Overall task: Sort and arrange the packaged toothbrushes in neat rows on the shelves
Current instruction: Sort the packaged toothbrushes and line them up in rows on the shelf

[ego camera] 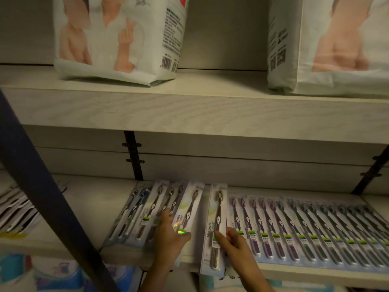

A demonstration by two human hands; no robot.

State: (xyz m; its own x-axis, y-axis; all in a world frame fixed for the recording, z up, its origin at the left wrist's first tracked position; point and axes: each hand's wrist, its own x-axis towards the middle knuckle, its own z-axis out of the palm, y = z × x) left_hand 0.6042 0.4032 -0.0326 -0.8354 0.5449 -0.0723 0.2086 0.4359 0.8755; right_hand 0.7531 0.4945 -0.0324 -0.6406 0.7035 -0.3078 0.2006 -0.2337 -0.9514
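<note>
white-carded dark toothbrush (217,209), tilted pack (190,207), purple row (265,224)

Left hand (171,236) grips tilted pack (192,200); right hand (234,243) pinches straight pack (216,209).

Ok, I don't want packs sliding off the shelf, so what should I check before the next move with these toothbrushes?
1. Right hand grip on centre pack: ok, it pinches the lower part.
2. Centre pack fully on lower shelf: not ok, its end overhangs the front edge.
3. Left hand hold on slanted pack: ok.
4. Left group parallel: not ok, packs fan out.
5. Purple row neat: ok.
6. Centre pack overlapping purple row: cannot tell.
</note>
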